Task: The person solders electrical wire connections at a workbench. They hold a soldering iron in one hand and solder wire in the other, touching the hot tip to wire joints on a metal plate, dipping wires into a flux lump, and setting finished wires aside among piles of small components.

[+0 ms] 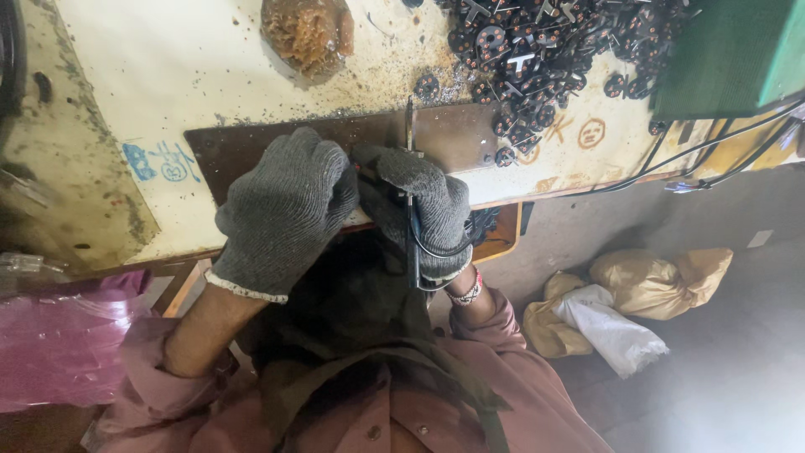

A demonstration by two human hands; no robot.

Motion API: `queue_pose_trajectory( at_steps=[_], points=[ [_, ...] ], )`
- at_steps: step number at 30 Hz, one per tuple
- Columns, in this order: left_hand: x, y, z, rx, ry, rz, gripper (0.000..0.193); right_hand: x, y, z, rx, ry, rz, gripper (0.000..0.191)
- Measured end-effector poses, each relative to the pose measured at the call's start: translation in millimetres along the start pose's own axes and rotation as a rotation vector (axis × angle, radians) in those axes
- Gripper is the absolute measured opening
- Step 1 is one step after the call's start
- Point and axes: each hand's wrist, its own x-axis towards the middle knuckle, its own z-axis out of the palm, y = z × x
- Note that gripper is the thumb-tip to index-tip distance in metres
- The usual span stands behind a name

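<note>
Stained cream worktable point(251, 75) carries a brown metal plate point(453, 134); grey-gloved left hand point(281, 210) rests fisted there, contents hidden; grey-gloved right hand point(423, 214) grips a thin dark metal tool point(412, 235); small black parts point(545, 50) heaped beyond.

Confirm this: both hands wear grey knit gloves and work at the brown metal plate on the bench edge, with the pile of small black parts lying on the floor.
Wrong in one respect. The head view shows the pile of black parts on the bench, beyond the plate, not on the floor. The left hand and right hand do wear grey knit gloves at the plate.
</note>
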Motion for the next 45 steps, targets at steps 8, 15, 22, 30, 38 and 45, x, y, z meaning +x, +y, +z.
queue_pose_trajectory(
  at_steps=[8,15,22,30,38,45],
  points=[
    [-1.3,-3.8,1.8,-0.050,0.004,-0.029,0.017,2.0,2.3,-6.1,0.060,-0.063,-0.099,0.033],
    [0.1,-6.7,0.8,-0.099,-0.009,-0.033,0.015,-22.5,12.4,-13.3,0.021,-0.006,-0.057,0.033],
    [1.4,-6.1,2.3,-0.082,-0.038,-0.059,0.018,-26.9,22.1,-6.0,0.006,-0.001,-0.097,0.032],
    [-3.9,-7.3,7.0,-0.081,-0.049,-0.095,0.015,-19.0,14.7,-15.7,-0.006,-0.123,-0.131,0.032],
    [-13.1,-6.8,12.7,0.016,-0.016,-0.068,0.014,-13.4,15.8,-22.7,0.004,-0.245,-0.233,0.031],
    [-13.7,-9.6,11.7,-0.005,-0.019,-0.076,0.017,-19.5,21.2,-18.4,0.018,-0.225,-0.165,0.031]
  ],
)
